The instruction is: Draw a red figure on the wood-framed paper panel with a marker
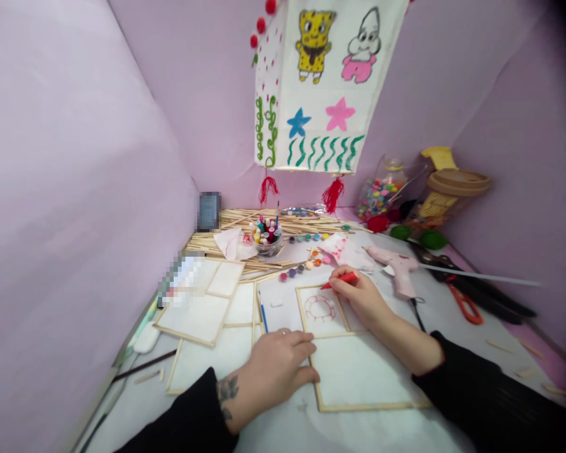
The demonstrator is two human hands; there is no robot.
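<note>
Holding the frame [372, 408] flat on the desk [273, 434] should keep lines true: my left hand [280, 365] lies loosely open along its left edge. My right hand's [356, 292] grip is closed round the red marker [349, 277], tip near the red outline [319, 308]; light, slow strokes would suit.

Panel [372, 371]: smooth, matt, paper-like sheet stretches over a bare wood frame
Marker [348, 277]: smooth plastic
Sticks [306, 224]: bare, matt wood
Glue gun [404, 270]: smooth, matt plastic
Tassels [332, 196]: shaggy thread
Sleeves [495, 390]: matt cloth
</note>
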